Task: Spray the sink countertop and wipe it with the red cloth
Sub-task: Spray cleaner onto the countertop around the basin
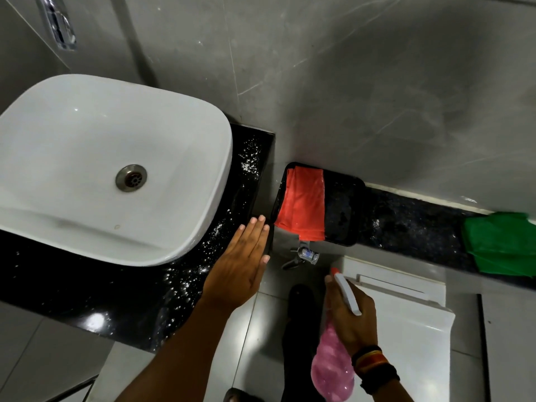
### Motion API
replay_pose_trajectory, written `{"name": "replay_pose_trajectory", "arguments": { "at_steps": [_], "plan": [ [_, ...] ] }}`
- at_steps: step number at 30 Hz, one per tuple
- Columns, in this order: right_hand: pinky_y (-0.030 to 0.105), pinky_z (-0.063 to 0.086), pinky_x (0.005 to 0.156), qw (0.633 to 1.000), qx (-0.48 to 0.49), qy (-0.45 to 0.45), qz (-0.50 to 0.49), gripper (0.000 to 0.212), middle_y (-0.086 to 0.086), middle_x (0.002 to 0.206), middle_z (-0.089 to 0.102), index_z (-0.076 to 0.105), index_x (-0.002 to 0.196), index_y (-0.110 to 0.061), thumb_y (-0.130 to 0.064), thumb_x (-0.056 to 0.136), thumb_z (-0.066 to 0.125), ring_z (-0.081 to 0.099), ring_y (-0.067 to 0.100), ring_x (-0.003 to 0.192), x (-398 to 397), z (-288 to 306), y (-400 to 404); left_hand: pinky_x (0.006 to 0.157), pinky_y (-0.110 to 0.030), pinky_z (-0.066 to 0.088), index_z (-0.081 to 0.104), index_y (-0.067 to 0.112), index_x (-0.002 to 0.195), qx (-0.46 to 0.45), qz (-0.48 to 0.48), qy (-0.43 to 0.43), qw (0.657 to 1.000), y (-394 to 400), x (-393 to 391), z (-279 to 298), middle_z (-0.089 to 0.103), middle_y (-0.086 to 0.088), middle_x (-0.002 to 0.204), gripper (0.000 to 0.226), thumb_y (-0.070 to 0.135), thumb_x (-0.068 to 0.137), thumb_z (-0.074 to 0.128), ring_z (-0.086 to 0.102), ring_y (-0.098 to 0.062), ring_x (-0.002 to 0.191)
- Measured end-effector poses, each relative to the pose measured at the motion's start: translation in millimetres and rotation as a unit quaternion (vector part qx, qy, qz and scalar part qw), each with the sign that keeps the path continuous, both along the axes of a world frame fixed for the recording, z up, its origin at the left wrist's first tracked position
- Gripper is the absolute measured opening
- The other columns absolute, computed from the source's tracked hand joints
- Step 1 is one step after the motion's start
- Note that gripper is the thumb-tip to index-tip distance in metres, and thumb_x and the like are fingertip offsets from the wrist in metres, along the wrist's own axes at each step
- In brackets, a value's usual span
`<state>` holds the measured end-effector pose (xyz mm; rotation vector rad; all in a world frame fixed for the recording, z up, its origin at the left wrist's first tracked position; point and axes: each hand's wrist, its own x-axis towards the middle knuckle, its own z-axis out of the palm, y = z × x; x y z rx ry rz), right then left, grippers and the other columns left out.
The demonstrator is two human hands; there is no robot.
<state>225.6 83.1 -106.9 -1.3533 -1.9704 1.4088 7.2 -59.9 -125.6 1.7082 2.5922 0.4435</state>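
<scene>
A white basin [95, 158] sits on the black sink countertop [87, 303], whose right part is speckled with white spray droplets. My left hand [240, 265] is flat and open above the countertop's right edge, fingers stretched towards the red cloth [301, 207]. That cloth lies folded in a black tray [345, 210] on a lower black ledge to the right. My right hand [351, 317] grips a spray bottle [333, 369] of pink liquid with a white trigger head, held low over the white toilet tank.
A green cloth [499, 245] lies on the black ledge [406, 224] at far right. A chrome tap [304, 255] sticks out below the tray. A white toilet tank [406, 314] stands underneath. Grey tiled wall behind; a chrome fitting [58, 21] at top left.
</scene>
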Motion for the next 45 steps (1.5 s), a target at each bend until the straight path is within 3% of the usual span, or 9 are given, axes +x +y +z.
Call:
{"name": "replay_pose_trajectory", "arguments": {
  "at_steps": [2, 7, 20, 24, 28, 33, 37, 41, 45],
  "plan": [
    [0.047, 0.061, 0.059, 1.0, -0.004, 0.014, -0.027, 0.014, -0.002, 0.074, 0.075, 0.073, 0.085, -0.044, -0.05, 0.094, 0.065, 0.071, 0.014, 0.061, 2, 1, 0, 0.132, -0.047, 0.023, 0.025, 0.001, 0.163, -0.001, 0.001, 0.002, 1.0, 0, 0, 1, 0.02, -0.016, 0.175, 0.059, 0.027, 0.111, 0.036, 0.014, -0.027, 0.165],
    [0.054, 0.062, 0.059, 0.999, -0.017, 0.008, -0.049, 0.04, 0.002, 0.064, 0.072, 0.073, 0.081, -0.031, -0.068, 0.086, 0.06, 0.069, 0.023, 0.057, 6, 1, 1, 0.133, -0.047, 0.023, 0.025, 0.001, 0.164, -0.01, 0.003, 0.008, 1.0, 0, 1, 1, 0.019, -0.016, 0.175, 0.06, 0.028, 0.111, 0.035, 0.014, -0.027, 0.165],
    [0.057, 0.062, 0.064, 0.998, -0.016, 0.005, -0.053, 0.029, 0.004, 0.068, 0.073, 0.074, 0.087, -0.027, -0.053, 0.093, 0.063, 0.072, 0.026, 0.064, 6, 0, 2, 0.133, -0.047, 0.023, 0.025, 0.001, 0.163, -0.016, 0.004, -0.001, 1.0, 1, 1, 3, 0.02, -0.016, 0.175, 0.06, 0.03, 0.112, 0.03, 0.015, -0.026, 0.165],
    [0.052, 0.059, 0.055, 1.0, -0.013, -0.008, -0.025, 0.046, 0.005, 0.063, 0.07, 0.07, 0.078, -0.024, -0.067, 0.088, 0.058, 0.067, 0.023, 0.054, 4, 4, 2, 0.132, -0.047, 0.024, 0.025, 0.0, 0.163, -0.017, 0.004, -0.001, 1.0, 1, 2, 4, 0.021, -0.016, 0.175, 0.06, 0.029, 0.111, 0.032, 0.015, -0.027, 0.164],
    [0.05, 0.062, 0.064, 1.0, -0.016, -0.013, -0.009, 0.023, 0.001, 0.072, 0.075, 0.073, 0.085, -0.028, -0.047, 0.096, 0.065, 0.071, 0.017, 0.062, -2, 3, 4, 0.132, -0.048, 0.024, 0.026, 0.0, 0.163, -0.012, 0.002, -0.009, 1.0, 1, 1, 6, 0.021, -0.016, 0.175, 0.06, 0.029, 0.111, 0.033, 0.016, -0.027, 0.164],
    [0.052, 0.061, 0.066, 0.999, -0.038, -0.031, -0.01, 0.032, 0.001, 0.066, 0.073, 0.07, 0.08, -0.022, -0.05, 0.095, 0.065, 0.068, 0.014, 0.057, -7, 7, 12, 0.132, -0.049, 0.025, 0.026, 0.0, 0.163, -0.007, -0.001, -0.018, 1.0, 0, 1, 7, 0.022, -0.017, 0.175, 0.059, 0.028, 0.111, 0.033, 0.016, -0.027, 0.164],
    [0.059, 0.06, 0.061, 0.999, -0.024, -0.013, -0.034, 0.042, 0.012, 0.064, 0.071, 0.07, 0.077, -0.013, -0.052, 0.092, 0.064, 0.069, 0.037, 0.062, -7, 20, 40, 0.132, -0.049, 0.024, 0.027, -0.001, 0.162, 0.005, -0.004, -0.02, 1.0, 0, 0, 5, 0.022, -0.017, 0.174, 0.059, 0.027, 0.111, 0.035, 0.015, -0.027, 0.164],
    [0.043, 0.063, 0.063, 0.99, 0.075, 0.06, -0.101, 0.027, 0.012, 0.081, 0.075, 0.073, 0.09, -0.021, -0.043, 0.098, 0.06, 0.072, 0.036, 0.071, -18, 46, 102, 0.133, -0.049, 0.023, 0.028, -0.002, 0.162, 0.013, -0.005, -0.016, 1.0, -1, 0, 2, 0.023, -0.018, 0.174, 0.059, 0.026, 0.111, 0.036, 0.017, -0.028, 0.164],
    [0.014, 0.045, 0.061, 0.962, 0.187, 0.079, -0.183, 0.037, 0.001, 0.069, 0.058, 0.06, 0.082, -0.019, -0.053, 0.097, 0.056, 0.056, -0.005, 0.058, -49, 64, 168, 0.132, -0.049, 0.025, 0.029, -0.001, 0.162, -0.006, 0.0, -0.001, 1.0, 1, 0, 2, 0.024, -0.018, 0.174, 0.059, 0.028, 0.111, 0.032, 0.019, -0.029, 0.164]
  ]
}}
